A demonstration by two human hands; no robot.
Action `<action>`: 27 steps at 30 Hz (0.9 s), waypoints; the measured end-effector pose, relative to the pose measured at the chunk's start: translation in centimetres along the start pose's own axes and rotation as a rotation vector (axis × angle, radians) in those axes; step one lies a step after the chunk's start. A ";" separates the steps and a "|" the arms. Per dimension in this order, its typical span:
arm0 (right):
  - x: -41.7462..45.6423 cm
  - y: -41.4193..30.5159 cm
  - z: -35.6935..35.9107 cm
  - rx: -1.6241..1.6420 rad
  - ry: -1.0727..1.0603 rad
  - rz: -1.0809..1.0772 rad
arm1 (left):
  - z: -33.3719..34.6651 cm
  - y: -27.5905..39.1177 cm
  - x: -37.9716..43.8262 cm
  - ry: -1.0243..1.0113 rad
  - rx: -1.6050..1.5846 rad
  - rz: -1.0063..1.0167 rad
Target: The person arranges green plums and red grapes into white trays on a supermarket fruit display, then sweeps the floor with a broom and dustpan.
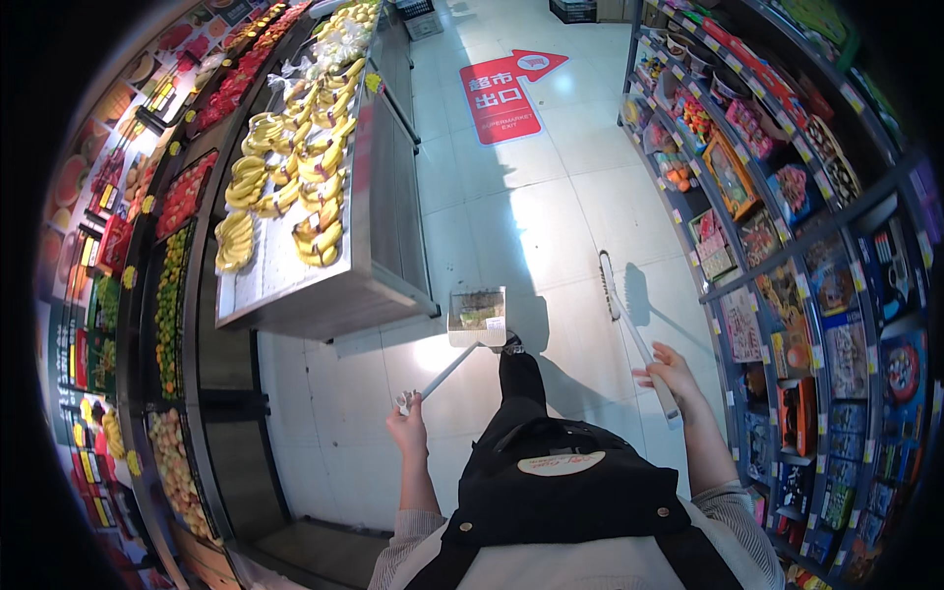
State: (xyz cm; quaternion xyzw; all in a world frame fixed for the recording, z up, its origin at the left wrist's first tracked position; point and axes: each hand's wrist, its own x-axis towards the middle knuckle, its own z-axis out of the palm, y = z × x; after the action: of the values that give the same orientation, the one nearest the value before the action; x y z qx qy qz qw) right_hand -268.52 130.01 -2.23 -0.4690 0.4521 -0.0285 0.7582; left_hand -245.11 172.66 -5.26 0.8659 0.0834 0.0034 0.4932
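My left hand (409, 424) grips the top end of a long-handled dustpan's handle (448, 370). The dustpan (472, 338) rests on the tiled floor by my shoe and holds dark and greenish debris with a pale label-like piece. On the other side, my right hand (677, 376) holds the pale handle of a broom (633, 330) near its upper end, some fingers extended. The broom's narrow head (608, 284) is at the floor, to the right of the dustpan and apart from it. Small dark specks lie on the floor just beyond the pan.
A metal-sided display stand (387, 243) bearing bananas (317, 158) borders the left, with fruit racks (169, 317) behind it. Shelves of packaged toys (793, 332) line the right. A red arrow floor sticker (505, 110) lies ahead; crates (571, 10) stand at the far end.
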 end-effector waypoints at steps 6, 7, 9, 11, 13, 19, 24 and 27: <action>13.3 4.0 -5.1 -0.021 0.013 0.434 | 8.5 8.2 13.4 -0.061 -0.004 -0.114; 14.4 2.2 -3.7 0.029 0.066 0.453 | 9.7 9.6 15.6 -0.074 -0.013 -0.101; 15.2 -0.9 -0.3 0.136 0.178 0.503 | 12.0 12.2 20.0 -0.110 -0.017 -0.080; 16.7 -3.8 2.3 0.060 0.257 0.501 | 14.7 15.4 24.3 -0.126 0.061 -0.068; 19.6 -6.4 3.9 0.027 0.289 0.485 | 17.7 18.2 28.6 -0.131 0.040 -0.022; 32.2 -15.0 4.5 0.019 0.242 0.353 | 27.4 23.6 40.7 -0.122 0.011 0.011; 46.6 -28.5 8.7 -0.274 0.173 0.253 | 34.4 26.8 50.7 -0.026 -0.005 0.002; 55.2 -36.7 12.3 -0.368 0.097 0.148 | 38.2 31.9 55.4 -0.037 0.021 -0.021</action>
State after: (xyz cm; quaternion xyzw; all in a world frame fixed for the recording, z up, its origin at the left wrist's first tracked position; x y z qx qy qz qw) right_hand -213.26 92.18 -9.72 -0.5632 0.5190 0.0877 0.6371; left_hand -182.58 132.34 -1.85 0.8700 0.0834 -0.0185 0.4856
